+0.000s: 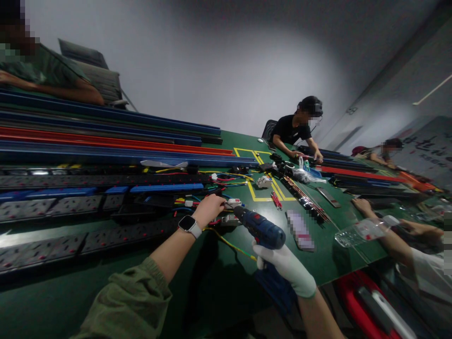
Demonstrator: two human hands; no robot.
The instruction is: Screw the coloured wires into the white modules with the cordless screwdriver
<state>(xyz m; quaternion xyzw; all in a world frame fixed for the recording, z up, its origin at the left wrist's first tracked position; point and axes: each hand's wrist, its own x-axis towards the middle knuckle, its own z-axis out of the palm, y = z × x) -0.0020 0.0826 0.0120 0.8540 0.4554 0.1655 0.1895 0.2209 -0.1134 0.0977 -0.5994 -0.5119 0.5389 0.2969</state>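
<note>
My left hand (209, 209), bare and with a white smartwatch at the wrist, is closed on a small white electrical part (233, 203) with coloured wires, on the green table (328, 254). My right hand (284, 266) wears a white glove and grips a blue cordless screwdriver (259, 228). Its tip points at the part beside my left fingers. A yellow-green wire (229, 244) runs under the tool.
Long black socket strips (88, 238) and blue and red rails (106, 141) lie at the left. A blurred phone (300, 230), red-handled tools (276, 200) and a clear bag (360, 231) lie to the right. Other people sit at the far left, far end and right.
</note>
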